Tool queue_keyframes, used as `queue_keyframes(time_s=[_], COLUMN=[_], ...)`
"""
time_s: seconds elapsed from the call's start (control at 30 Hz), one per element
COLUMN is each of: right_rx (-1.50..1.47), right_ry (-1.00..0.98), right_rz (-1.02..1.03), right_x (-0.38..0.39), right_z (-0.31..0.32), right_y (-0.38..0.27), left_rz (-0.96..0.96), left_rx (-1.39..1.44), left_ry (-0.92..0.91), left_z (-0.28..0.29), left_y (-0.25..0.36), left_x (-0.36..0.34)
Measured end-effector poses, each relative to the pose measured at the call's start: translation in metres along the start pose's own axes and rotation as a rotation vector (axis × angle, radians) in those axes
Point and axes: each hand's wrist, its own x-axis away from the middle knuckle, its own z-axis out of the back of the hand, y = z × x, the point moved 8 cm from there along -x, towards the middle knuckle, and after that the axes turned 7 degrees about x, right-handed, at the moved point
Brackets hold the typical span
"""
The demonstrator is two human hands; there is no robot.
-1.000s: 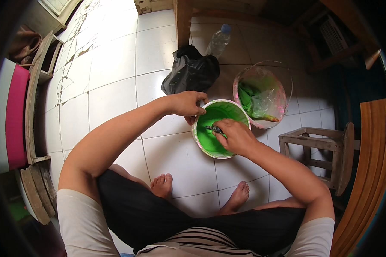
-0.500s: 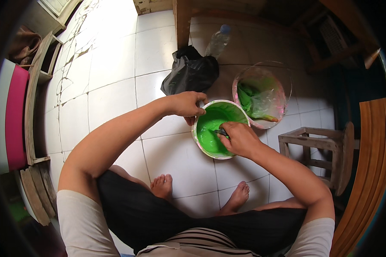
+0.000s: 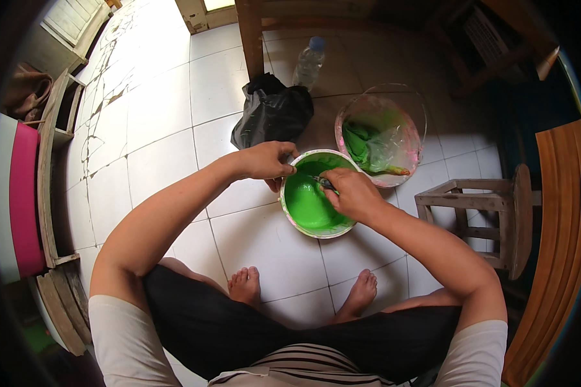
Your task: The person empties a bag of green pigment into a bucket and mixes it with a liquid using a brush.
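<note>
The left hand (image 3: 268, 160) grips the rim of a bowl (image 3: 316, 193) full of green paste, which stands on the tiled floor (image 3: 155, 116) in front of the person's bare feet. The right hand (image 3: 352, 193) has its fingers closed around a small tool (image 3: 321, 181) that dips into the paste. Just beside the bowl are a black bag (image 3: 271, 113) and a clear bucket (image 3: 382, 132); a wooden stool (image 3: 484, 216) stands near.

Sleeves: short, pale grey-white, ending above the elbows — forearms bare.
Shirt front: striped, dark and light bands across.
Legs: black trousers or shorts, loose cloth.
Feet: bare — no shoes or socks.
Hands: left hand (image 3: 265, 161) and right hand (image 3: 352, 193) bare, no gloves.
</note>
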Motion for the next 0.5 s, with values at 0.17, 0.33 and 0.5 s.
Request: queue_keyframes(time_s=[0.17,0.33,0.5], right_rx=[-0.099,0.067,0.187], right_ry=[-0.188,-0.362,-0.246], right_rz=[-0.029,-0.077,-0.143], right_x=[0.006,0.018,0.016], right_z=[-0.014,-0.016,0.008], right_y=[-0.016,-0.015,-0.005], left_rz=[-0.01,-0.029,-0.047], left_rx=[0.005,0.0,-0.05], left_ry=[0.004,0.009,0.023], left_z=[0.001,0.001,0.0], left_y=[-0.004,-0.005,0.001], left_x=[-0.001,-0.001,0.004])
